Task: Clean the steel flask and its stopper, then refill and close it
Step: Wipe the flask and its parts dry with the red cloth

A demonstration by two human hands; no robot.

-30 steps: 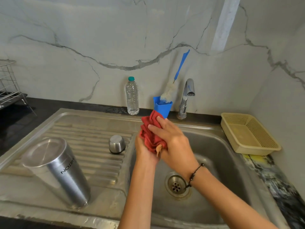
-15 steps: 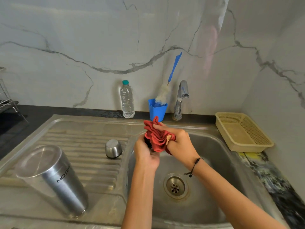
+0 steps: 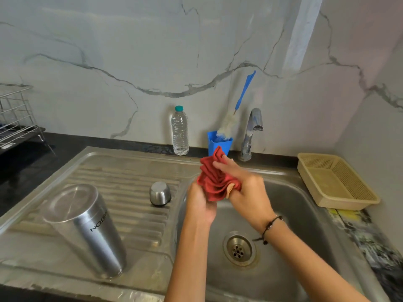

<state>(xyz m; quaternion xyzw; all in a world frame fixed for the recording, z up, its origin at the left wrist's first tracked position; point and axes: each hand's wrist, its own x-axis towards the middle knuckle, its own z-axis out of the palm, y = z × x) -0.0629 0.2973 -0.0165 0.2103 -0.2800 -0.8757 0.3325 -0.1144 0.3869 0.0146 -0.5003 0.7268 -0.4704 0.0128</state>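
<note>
The steel flask [image 3: 87, 229] stands upside down on the left of the drainboard, its lettering inverted. A small steel cap [image 3: 160, 193] sits upside down on the ribs nearer the basin. Above the basin's left edge both hands hold a bunched red cloth [image 3: 214, 182]. My left hand [image 3: 200, 203] grips its lower part from below. My right hand [image 3: 246, 188] holds it from the right, fingers laid over the folds. A small tan piece [image 3: 231, 190] shows at the cloth's edge. Whatever is inside the cloth is hidden.
The steel sink [image 3: 290, 214] has its drain [image 3: 238, 249] below my hands. At the back wall stand a plastic water bottle [image 3: 180, 131], a blue cup [image 3: 218, 144] with a bottle brush [image 3: 236, 110], and the tap [image 3: 253, 131]. A beige basket [image 3: 335, 182] sits right, a wire rack [image 3: 15, 114] far left.
My right hand has shifted from on top of the cloth to its right side, working the folds against my left hand. The flask and cap have not moved.
</note>
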